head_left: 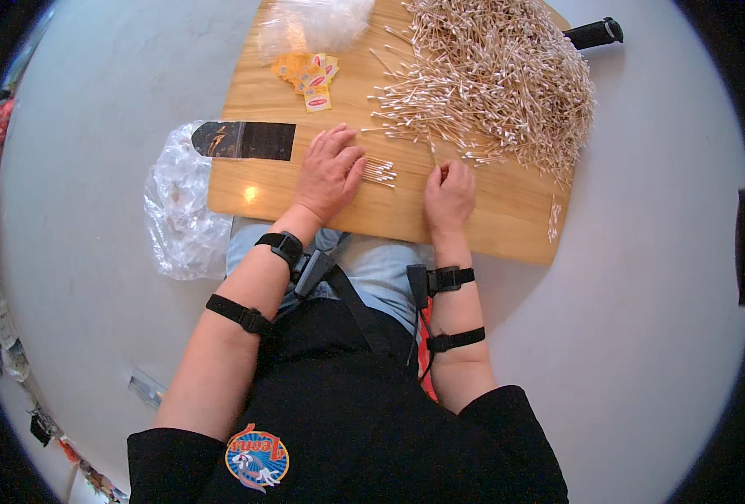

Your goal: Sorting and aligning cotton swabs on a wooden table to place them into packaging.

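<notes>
My left hand rests on the wooden board with its fingers curved over a small bundle of cotton swabs. The white tips of the bundle stick out to the right from under the thumb side; the other ends are hidden by the hand. Just right of it, my right hand is closed in a pinch on a cotton swab, which points away toward the pile. That large loose pile of cotton swabs covers the far right of the board, its near edge just beyond the right hand.
A black and clear pouch lies left of my left hand. Farther back are small yellow-orange printed cards and clear plastic bags. A few stray swabs lie near the right edge. A clear plastic bag hangs beside the board's left edge.
</notes>
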### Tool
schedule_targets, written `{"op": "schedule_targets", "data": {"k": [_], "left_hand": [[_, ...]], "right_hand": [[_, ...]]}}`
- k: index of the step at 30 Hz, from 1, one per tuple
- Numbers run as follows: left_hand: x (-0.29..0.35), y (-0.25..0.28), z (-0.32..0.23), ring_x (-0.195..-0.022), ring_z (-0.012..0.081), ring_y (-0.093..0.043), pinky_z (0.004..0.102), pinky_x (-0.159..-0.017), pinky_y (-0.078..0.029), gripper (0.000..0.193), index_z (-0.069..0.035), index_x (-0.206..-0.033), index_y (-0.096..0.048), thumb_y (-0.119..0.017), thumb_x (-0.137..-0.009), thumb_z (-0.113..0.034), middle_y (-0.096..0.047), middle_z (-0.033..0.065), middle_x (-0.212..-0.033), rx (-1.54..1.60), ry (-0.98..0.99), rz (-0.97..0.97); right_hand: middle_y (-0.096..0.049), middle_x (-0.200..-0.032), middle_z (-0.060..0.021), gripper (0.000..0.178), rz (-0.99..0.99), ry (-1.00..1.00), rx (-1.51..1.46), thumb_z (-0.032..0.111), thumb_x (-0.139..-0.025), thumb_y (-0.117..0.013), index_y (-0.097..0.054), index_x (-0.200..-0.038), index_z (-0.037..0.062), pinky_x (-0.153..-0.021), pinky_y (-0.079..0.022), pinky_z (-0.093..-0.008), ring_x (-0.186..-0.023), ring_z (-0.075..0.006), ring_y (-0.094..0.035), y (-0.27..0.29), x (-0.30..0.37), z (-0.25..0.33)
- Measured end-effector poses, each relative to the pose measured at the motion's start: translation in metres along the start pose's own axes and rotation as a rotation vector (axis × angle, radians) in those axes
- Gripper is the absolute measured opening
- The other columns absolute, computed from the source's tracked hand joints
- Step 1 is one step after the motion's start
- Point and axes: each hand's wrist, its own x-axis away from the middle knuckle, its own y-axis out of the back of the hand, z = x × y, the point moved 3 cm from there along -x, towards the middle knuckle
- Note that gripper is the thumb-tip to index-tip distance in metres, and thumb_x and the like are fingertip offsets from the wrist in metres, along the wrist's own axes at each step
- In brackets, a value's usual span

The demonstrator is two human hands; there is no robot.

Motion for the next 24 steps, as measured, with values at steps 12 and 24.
{"op": "schedule_targets", "data": {"k": [12, 24], "left_hand": [[0.003, 0.000, 0.005, -0.128, 0.0333, -0.049, 0.0450, -0.110, -0.037, 0.034, -0.007, -0.122, -0.062, -0.062, -0.092, -0.024, -0.055, 0.0152, -0.133, 0.022, 0.073, -0.021], [0.003, -0.007, 0.001, -0.135, 0.0286, -0.043, 0.0438, -0.115, -0.029, 0.034, -0.010, -0.119, -0.064, -0.059, -0.094, -0.031, -0.051, 0.0126, -0.140, -0.166, 0.010, 0.055]], "right_hand": [[-0.060, -0.085, -0.0123, 0.008, 0.010, 0.298, -0.192, 0.012, -0.086, -0.066, -0.060, -0.089, 0.0062, -0.072, -0.049, -0.0437, -0.084, -0.0332, -0.059, 0.000, 0.001, 0.034], [-0.060, -0.087, -0.0109, 0.009, -0.021, 0.296, -0.167, 0.012, -0.085, -0.067, -0.062, -0.092, 0.0088, -0.075, -0.049, -0.0437, -0.086, -0.0324, -0.059, -0.008, -0.034, 0.042]]}}
